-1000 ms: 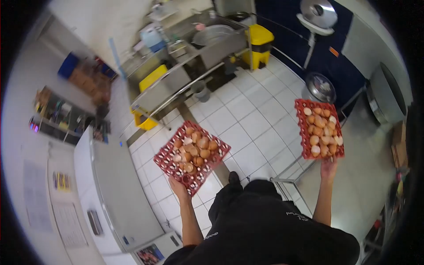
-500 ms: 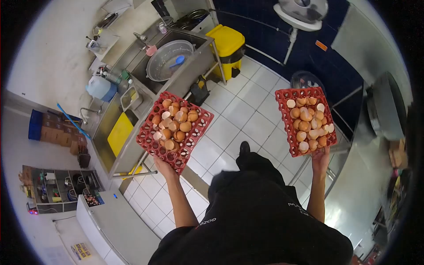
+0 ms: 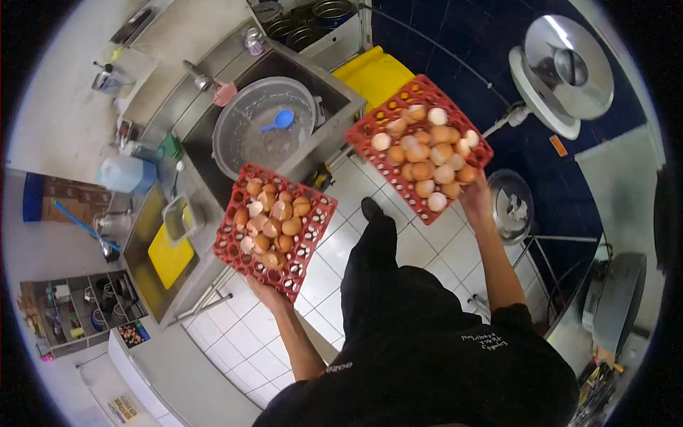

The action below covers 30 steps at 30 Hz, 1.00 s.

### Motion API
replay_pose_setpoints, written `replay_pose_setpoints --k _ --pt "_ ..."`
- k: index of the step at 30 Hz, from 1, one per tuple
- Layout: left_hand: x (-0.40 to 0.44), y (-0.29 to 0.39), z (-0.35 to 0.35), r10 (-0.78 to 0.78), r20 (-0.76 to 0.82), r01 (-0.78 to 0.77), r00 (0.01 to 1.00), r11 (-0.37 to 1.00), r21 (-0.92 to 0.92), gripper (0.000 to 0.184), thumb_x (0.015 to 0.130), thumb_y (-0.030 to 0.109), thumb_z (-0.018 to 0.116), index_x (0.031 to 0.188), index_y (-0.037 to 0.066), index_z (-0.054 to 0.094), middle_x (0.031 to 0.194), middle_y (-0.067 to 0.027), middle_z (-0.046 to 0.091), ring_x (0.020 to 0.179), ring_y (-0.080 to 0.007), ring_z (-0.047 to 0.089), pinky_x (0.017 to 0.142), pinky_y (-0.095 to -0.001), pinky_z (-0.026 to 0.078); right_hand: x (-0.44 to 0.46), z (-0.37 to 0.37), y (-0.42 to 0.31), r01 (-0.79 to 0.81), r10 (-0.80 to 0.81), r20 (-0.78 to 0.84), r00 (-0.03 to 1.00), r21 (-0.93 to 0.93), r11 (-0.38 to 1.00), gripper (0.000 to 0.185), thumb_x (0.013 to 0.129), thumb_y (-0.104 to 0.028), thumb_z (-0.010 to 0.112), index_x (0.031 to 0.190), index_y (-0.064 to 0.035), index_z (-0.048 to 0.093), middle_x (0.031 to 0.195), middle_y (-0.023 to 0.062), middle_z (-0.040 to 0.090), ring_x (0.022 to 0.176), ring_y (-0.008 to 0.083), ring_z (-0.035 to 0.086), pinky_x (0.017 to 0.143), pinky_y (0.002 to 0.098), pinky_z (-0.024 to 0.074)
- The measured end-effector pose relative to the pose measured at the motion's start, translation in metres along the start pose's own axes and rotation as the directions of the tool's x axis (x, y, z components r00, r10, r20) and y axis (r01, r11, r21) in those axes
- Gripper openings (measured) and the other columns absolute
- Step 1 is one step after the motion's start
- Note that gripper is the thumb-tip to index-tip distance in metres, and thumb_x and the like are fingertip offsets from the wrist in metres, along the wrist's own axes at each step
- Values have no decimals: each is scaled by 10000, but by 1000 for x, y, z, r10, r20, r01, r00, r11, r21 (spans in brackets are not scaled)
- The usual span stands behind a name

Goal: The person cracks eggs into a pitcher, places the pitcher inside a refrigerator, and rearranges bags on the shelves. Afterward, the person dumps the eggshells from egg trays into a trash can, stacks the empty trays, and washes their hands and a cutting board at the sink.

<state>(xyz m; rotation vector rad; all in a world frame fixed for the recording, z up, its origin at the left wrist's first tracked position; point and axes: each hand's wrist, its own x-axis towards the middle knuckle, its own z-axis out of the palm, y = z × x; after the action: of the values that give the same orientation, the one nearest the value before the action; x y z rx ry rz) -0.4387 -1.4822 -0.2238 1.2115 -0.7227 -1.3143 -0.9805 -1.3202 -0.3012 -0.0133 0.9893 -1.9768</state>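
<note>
My left hand (image 3: 269, 293) grips the near edge of a red egg tray (image 3: 320, 206), its fingers mostly hidden underneath. Cracked brown eggshells (image 3: 272, 228) sit in that tray, leaving bare cups along its right side and near end. On the other side, my right hand (image 3: 478, 199) holds a second red egg tray (image 3: 421, 89) by its near right corner, fingers largely out of sight below. This one carries a heap of brown and pale eggshells (image 3: 435, 153), several with their white insides showing. It is held just in front of a yellow bin (image 3: 377, 75).
A sink at the left holds a large grey basin (image 3: 222, 146) with a blue scoop (image 3: 284, 119). Beside it lies a yellow board (image 3: 171, 256). A clear bin (image 3: 514, 220) stands on the tiled floor below a wall-mounted washbasin (image 3: 541, 107). Steel counters line the right.
I have stepped closer to the sink and yellow bin. The right tray has moved left and up, tilting over in front of the bin; the left tray has shifted slightly down.
</note>
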Motion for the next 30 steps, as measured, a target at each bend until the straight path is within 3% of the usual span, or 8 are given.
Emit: replay_pose_setpoints --k 6,8,12,17,22,23,27,30 --pt "51 5 69 -82 -94 80 992 997 -23 751 1165 576 359 1726 83 280 1739 -182 374 1528 -411 481 1215 -562 501 197 120 69 -192 193 18 981 -33 981 499 1141 -287 586 1618 -207 467 1513 44 628 1357 219 613 1100 489 504" --pt "41 7 71 -139 -246 130 959 990 -53 774 1161 594 369 1728 76 272 1741 -185 370 1533 -413 473 1218 -567 496 223 133 86 -242 245 80 966 -50 969 504 1141 -288 591 1617 -199 455 1512 52 630 1312 229 647 1063 484 545" --pt "39 13 117 -99 -319 111 942 994 19 780 1164 594 362 1723 57 273 1738 -181 375 1518 -406 495 1213 -564 499 279 175 113 -322 331 132 934 -85 943 513 1149 -289 585 1623 -185 420 1516 71 627 1246 240 686 1029 490 578" --pt "27 10 183 -129 -421 97 898 991 -96 706 1175 508 380 1712 60 281 1721 -212 369 1495 -429 508 1178 -559 539 307 184 120 -434 456 92 885 -187 881 520 1168 -300 552 1636 -167 368 1515 94 618 1248 244 681 1007 489 594" --pt "16 -17 222 -75 -433 58 898 997 -53 790 1155 611 378 1740 95 250 1744 -178 362 1530 -393 480 1206 -559 508 328 187 108 -495 533 90 842 -267 827 536 1145 -307 586 1630 -188 392 1464 75 630 1236 217 662 986 471 590" --pt "12 -18 237 -129 -478 94 869 991 -95 815 1146 631 386 1742 97 234 1744 -193 349 1530 -399 478 1195 -560 526 332 185 108 -505 547 57 835 -314 804 566 1113 -330 624 1623 -209 410 1378 62 653 1126 195 667 884 432 589" --pt "11 -38 275 -78 -577 86 813 996 -13 794 1146 624 395 1742 121 247 1737 -200 349 1529 -415 474 1187 -570 542 346 199 95 -540 580 -62 812 -458 706 558 1055 -370 652 1553 -203 465 1249 45 674 955 166 635 766 372 537" --pt "6 -34 302 -71 -609 107 790 994 22 787 1146 620 402 1744 130 250 1734 -199 357 1527 -412 478 1177 -570 548 338 194 91 -575 616 -70 785 -450 683 471 1057 -434 635 1453 -200 532 1226 9 683 935 152 622 764 346 509"
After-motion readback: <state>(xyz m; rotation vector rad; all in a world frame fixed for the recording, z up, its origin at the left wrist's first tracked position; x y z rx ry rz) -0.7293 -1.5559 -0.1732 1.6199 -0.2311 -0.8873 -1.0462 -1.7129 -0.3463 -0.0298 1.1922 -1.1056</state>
